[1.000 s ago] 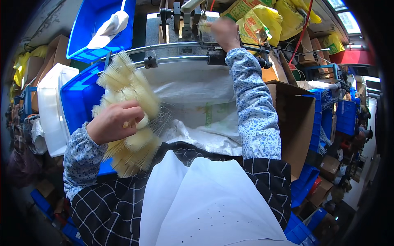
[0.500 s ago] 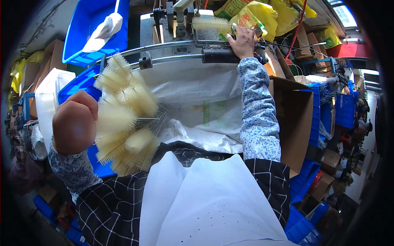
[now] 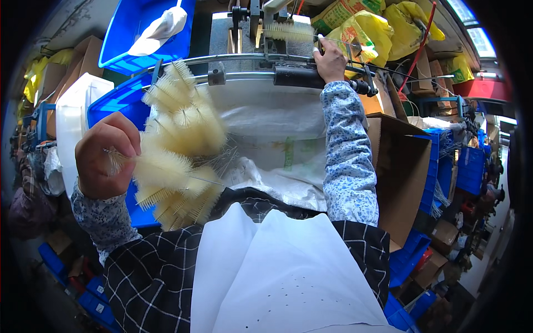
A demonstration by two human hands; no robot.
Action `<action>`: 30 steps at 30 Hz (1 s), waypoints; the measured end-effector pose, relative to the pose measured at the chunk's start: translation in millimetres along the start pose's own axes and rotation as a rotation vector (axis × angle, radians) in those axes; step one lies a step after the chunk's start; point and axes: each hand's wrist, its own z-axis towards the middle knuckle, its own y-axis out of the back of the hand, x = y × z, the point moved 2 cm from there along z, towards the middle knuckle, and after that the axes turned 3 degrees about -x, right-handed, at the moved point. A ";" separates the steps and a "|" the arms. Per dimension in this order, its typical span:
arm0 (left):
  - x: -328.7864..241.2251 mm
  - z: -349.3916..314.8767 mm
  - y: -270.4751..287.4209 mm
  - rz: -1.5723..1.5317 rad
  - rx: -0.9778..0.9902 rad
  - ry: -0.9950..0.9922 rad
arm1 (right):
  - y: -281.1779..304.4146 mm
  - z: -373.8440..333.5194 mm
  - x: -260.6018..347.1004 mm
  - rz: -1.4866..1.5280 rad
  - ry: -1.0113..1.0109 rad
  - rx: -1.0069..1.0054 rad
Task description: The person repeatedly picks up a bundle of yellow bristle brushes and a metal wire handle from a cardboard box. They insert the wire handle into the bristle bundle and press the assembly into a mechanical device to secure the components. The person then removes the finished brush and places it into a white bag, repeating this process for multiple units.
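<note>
My left hand [image 3: 105, 161] is closed round the bristle end of a cream tube brush [image 3: 164, 169], whose thin wire stem points right. Bristles show inside the curl of its fingers. This brush lies over a pile of similar brushes [image 3: 189, 130], their wire stems gathered toward the middle. At the bench machine [image 3: 244, 41], my right hand [image 3: 331, 61] reaches up with thumb and forefinger stretched apart. Its fingertips are by the wire of another cream brush [image 3: 288, 32] set sideways in the machine. The other fingers are partly hidden.
Two metal rails [image 3: 244, 77] with a black sleeve [image 3: 300, 76] cross in front. A blue bin [image 3: 116, 53] stands at the upper left, a white container [image 3: 72, 122] below it. An open cardboard box [image 3: 405, 177] is on the right. Yellow bags [image 3: 372, 33] lie behind the machine.
My left hand has turned, bringing the brush in its grip into sight. The fingers of my right hand look less spread over the wire. The whole view has shifted slightly.
</note>
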 end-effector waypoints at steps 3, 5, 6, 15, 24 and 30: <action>0.1 -0.9 1.0 -0.012 -0.008 0.016 | -3.0 -0.4 14.4 -0.011 -0.006 0.001; -0.2 1.8 -0.3 -0.021 0.012 0.023 | -8.4 -1.0 25.2 -0.006 -0.007 -0.012; -2.3 4.9 -1.8 -0.021 0.021 0.025 | -10.8 -0.6 32.6 -0.009 -0.008 -0.006; 0.9 21.6 -21.7 -0.050 0.180 -0.028 | -23.6 -7.2 105.6 -0.057 -0.012 0.056; 2.6 17.0 -10.2 0.052 0.079 0.121 | -4.3 -0.1 40.0 -0.038 0.024 0.063; 25.7 3.5 2.3 0.076 -0.083 0.170 | 15.9 13.1 -46.6 0.055 0.057 0.082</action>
